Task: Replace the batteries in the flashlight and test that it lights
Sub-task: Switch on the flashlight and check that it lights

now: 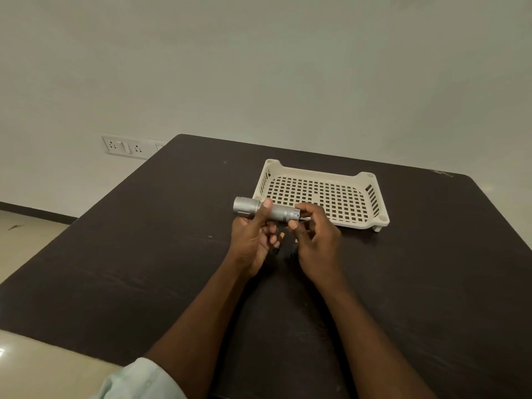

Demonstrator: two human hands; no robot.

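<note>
A silver metal flashlight (250,208) is held level above the dark table (144,254), its head pointing left. My left hand (253,237) grips the middle of its body, thumb on top. My right hand (313,234) is at the flashlight's tail end, fingers curled and pinching a small pale part (304,218) there; what that part is I cannot tell. Small items, one with an orange tip (282,235), lie on the table under my hands, mostly hidden.
A cream perforated plastic tray (371,194) stands on the table just behind my hands, with nothing in it. A wall socket plate (126,147) sits on the wall at far left. The table's left edge drops to a tiled floor (26,234).
</note>
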